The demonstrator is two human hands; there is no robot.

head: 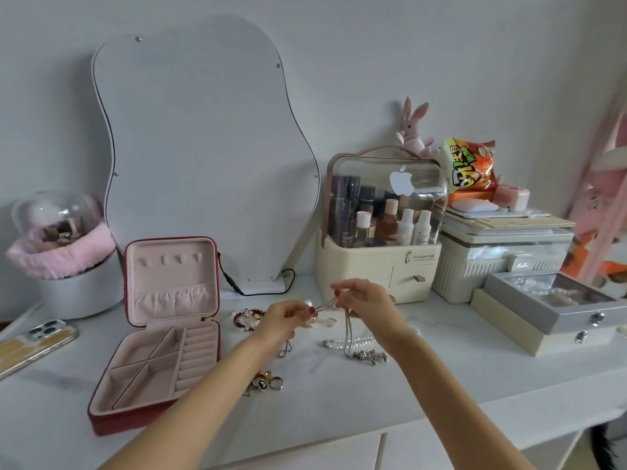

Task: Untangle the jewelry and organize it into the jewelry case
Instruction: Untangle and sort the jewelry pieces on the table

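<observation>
The task looks barely begun: the jewelry case lies open on the counter to the left of the hands, lid propped upright, and every compartment of its pink tray that can be seen holds nothing. Both hands are raised just above the counter and share 1 silver chain: the left hand pinches one stretch of it between thumb and fingertips, the right hand pinches another with fingers curled, and from the right hand the chain hangs down to a clump of metal charms resting on the counter. That reads as the untangling step under way, not yet a placing step. Still loose on the counter are a pearl strand beside the charms, a red beaded bracelet between the case and the left hand, and a small cluster of rings nearer the counter's front edge; whether the pearls are caught in the chain cannot be told. So all sorting remains. The counter is white, set against a pale wall. Behind stand a wavy-edged mirror, a cosmetics organizer with a plush rabbit on top, a snack bag, a grey box, and at far left a phone.
</observation>
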